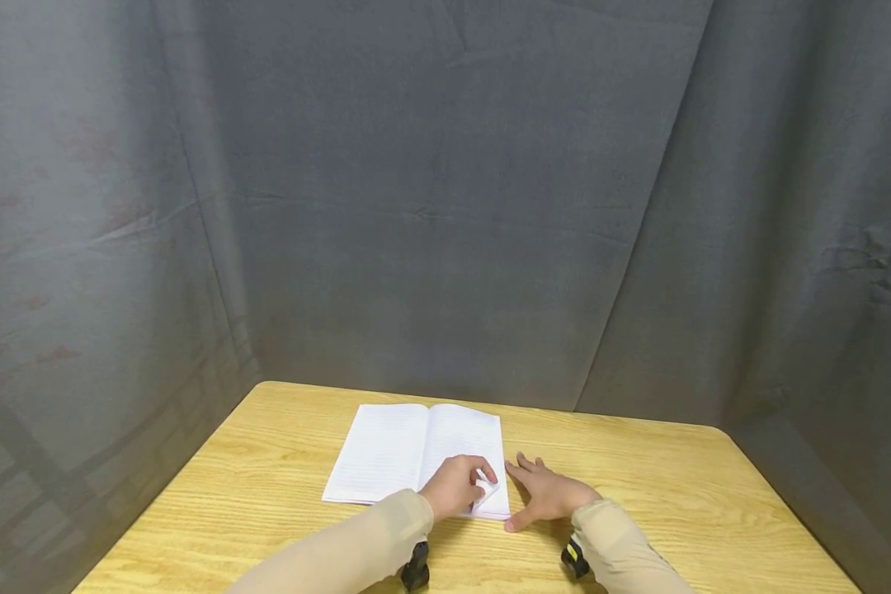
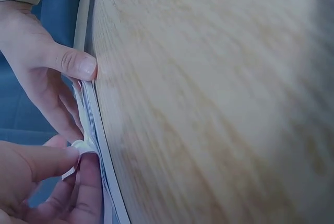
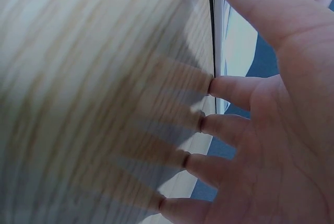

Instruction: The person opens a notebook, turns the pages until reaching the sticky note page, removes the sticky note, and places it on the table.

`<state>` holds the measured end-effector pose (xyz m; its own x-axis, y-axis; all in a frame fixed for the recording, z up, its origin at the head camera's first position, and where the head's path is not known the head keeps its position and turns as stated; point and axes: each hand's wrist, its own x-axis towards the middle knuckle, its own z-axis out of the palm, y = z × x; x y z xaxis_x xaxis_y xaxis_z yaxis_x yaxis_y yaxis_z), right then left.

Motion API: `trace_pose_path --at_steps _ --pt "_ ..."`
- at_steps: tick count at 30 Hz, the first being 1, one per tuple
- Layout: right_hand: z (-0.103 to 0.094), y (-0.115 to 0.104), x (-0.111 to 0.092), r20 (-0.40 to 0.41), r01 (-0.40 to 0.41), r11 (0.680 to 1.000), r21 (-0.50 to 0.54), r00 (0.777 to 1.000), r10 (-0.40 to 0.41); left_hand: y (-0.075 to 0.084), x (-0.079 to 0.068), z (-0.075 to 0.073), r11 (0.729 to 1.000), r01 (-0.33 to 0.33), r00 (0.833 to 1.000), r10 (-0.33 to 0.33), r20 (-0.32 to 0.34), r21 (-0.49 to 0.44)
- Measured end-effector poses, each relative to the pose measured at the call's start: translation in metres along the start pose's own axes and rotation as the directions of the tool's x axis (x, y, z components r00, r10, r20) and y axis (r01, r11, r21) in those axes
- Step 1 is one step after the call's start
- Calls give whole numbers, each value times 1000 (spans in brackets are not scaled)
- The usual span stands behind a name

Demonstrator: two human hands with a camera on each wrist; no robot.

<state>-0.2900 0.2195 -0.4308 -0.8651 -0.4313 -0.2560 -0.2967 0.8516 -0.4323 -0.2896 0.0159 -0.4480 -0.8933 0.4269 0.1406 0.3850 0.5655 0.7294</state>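
Observation:
An open notebook (image 1: 386,450) with lined white pages lies on the wooden table, its spine running away from me. My left hand (image 1: 456,485) reaches over the right half and pinches a page corner (image 1: 486,491) between thumb and fingers, bending the corner up. In the left wrist view the curled paper (image 2: 78,148) shows at that hand's thumb tip. Beside the notebook's right edge, my right hand (image 1: 551,493) is spread, its thumb at the near right corner. The right wrist view shows its fingertips (image 3: 213,85) down on the tabletop along the notebook's edge.
Bare wood of the table (image 1: 676,487) extends to the right and left of the notebook. Grey curtains (image 1: 445,247) hang behind the table and along both sides. A dark device (image 1: 416,568) is strapped at the left wrist, another (image 1: 575,558) at the right.

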Motion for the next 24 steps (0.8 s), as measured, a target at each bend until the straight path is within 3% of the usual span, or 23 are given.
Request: trace_pose_path --at_steps 13,24 --pt "-1 -2 -1 7 -15 1000 -12 1000 15 -5 2 -2 997 48 999 -47 19 -57" --pt "-1 -2 -2 -3 -10 1000 -11 1000 10 1 5 -16 985 39 998 -48 -51 -168"
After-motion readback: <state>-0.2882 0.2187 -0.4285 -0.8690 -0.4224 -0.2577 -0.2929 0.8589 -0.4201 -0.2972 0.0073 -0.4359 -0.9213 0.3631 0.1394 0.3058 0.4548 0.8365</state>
